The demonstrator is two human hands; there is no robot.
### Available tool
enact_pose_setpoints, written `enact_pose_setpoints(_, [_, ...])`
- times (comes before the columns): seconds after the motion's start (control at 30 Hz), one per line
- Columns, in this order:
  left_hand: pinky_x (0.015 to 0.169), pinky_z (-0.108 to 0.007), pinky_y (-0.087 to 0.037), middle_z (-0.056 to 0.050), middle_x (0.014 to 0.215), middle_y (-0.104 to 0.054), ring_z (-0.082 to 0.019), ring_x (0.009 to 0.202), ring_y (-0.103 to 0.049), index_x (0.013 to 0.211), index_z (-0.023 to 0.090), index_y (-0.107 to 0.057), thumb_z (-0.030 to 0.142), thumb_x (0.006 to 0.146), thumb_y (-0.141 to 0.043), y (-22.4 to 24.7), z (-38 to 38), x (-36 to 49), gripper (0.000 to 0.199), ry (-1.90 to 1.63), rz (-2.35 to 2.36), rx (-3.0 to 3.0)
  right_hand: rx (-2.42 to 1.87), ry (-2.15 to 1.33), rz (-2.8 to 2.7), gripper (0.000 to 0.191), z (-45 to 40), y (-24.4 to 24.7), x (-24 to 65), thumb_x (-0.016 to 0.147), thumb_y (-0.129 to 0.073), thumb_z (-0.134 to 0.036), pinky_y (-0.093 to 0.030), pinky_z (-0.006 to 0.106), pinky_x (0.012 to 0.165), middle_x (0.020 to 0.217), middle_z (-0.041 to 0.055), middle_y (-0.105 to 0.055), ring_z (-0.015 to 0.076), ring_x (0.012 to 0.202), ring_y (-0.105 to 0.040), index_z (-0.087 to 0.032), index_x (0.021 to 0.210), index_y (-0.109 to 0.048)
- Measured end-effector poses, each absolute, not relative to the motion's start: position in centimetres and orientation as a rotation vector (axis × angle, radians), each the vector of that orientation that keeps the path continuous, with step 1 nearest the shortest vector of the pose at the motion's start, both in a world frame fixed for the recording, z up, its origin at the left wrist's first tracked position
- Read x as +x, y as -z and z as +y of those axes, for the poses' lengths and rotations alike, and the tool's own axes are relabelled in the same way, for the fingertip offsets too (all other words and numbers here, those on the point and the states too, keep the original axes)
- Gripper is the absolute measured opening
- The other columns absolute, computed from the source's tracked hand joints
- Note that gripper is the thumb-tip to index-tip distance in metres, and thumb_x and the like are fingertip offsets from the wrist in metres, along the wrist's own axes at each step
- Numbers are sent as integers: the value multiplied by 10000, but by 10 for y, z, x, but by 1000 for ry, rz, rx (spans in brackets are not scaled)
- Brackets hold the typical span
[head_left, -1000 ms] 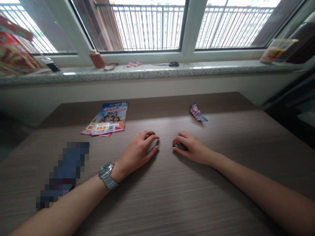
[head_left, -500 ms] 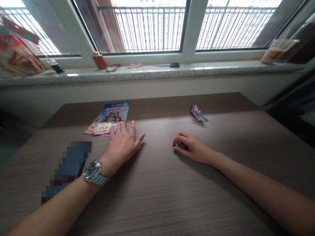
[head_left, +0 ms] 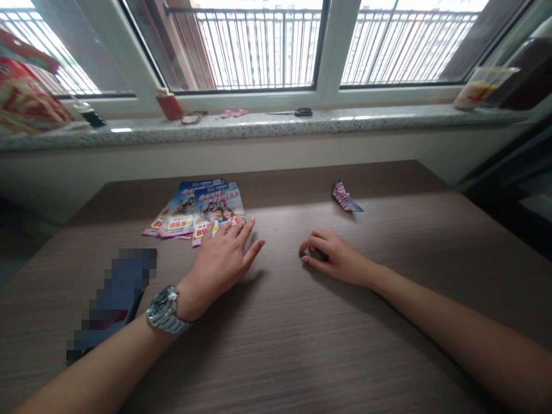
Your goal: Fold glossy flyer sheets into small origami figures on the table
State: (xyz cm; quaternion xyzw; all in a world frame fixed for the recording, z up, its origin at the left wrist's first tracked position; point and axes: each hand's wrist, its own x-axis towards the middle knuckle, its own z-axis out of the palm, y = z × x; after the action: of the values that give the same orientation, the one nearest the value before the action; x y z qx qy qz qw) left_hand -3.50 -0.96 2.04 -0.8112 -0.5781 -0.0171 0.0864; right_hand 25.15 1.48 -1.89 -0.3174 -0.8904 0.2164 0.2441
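Fingers spread and open, my left hand (head_left: pixel 222 261) lies with its fingertips on the near edge of a printed flyer (head_left: pixel 219 206), pressing rather than pinching it. That flyer overlaps the right side of the other flyers (head_left: pixel 175 210), which lie fanned out on the left of the wooden surface (head_left: pixel 276 345). My right hand (head_left: pixel 334 256) rests on the surface to the right, its grip loosely curled, thumb and fingers not meeting; I cannot tell whether anything is inside it. Beyond that hand, on the far side, sits a folded paper piece (head_left: pixel 345 198). A blurred-out dark blue object (head_left: pixel 116 299) lies at the near left, beside my left forearm.
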Motion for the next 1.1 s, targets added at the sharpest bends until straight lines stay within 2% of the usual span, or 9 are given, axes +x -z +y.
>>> enact_pose_setpoints(0.17, [1176,-544,-371,-159,1529,-528,-332,1420,-477,1498,123,-505,560,1080,-289,-17,-13,-29,642,127,-1669,-2651,-857,-588,-2425,103,15,19,253,980,-627,-241,-435,334,820,916,48,-591,202,889,-546,-194,1053,-681])
enact_pose_setpoints(0.27, [1194,-520,-373,-153,1546,-507,-318,1440,-450,1491,120,-512,558,1082,-292,-15,-15,-27,638,164,-1583,-2775,-861,-593,-2426,108,15,19,252,979,-629,-241,-439,336,824,919,49,-592,203,890,-547,-192,1058,-684])
enact_pose_setpoints(0.4, [1202,-508,-373,-125,1582,-455,-305,1452,-430,1492,194,-519,506,1088,-329,-15,-18,-24,544,205,-1469,-2905,-865,-592,-2426,117,15,18,252,977,-636,-244,-444,342,833,925,52,-600,209,902,-550,-194,1069,-689])
enact_pose_setpoints(0.5, [1192,-542,-375,-125,1591,-432,-331,1461,-412,1497,248,-518,499,1085,-348,-15,-22,-22,511,200,-1442,-2954,-857,-589,-2424,120,15,18,251,975,-638,-236,-450,342,825,924,53,-606,209,897,-552,-197,1076,-691])
enact_pose_setpoints(0.73, [1188,-561,-374,-119,1584,-450,-345,1468,-401,1521,285,-489,485,1073,-411,-16,-25,-20,497,176,-1177,-3094,-826,-520,-2332,135,15,18,252,979,-622,-233,-490,361,810,934,66,-618,216,899,-593,-192,1096,-677])
enact_pose_setpoints(0.87, [1169,-560,-396,-110,1557,-491,-340,1439,-443,1484,294,-535,461,1071,-430,-18,-26,-18,457,168,-1021,-3138,-802,-433,-2280,240,16,20,252,983,-617,-239,-509,450,965,1149,114,-652,259,1102,-611,-226,1220,-653])
enact_pose_setpoints(1.0, [1151,-558,-412,-108,1535,-514,-339,1405,-481,1431,295,-587,461,1064,-449,-22,-27,-15,427,156,-970,-3144,-781,-430,-2332,363,18,24,251,1011,-590,-274,-459,512,1115,1406,130,-582,272,1340,-527,-266,1374,-582])
enact_pose_setpoints(1.1, [1141,-530,-427,-100,1480,-560,-324,1363,-516,1403,289,-600,489,1050,-474,-23,-28,-14,425,200,-1001,-3156,-776,-468,-2386,377,17,25,251,1035,-547,-271,-433,517,1161,1495,138,-540,265,1419,-477,-254,1412,-557])
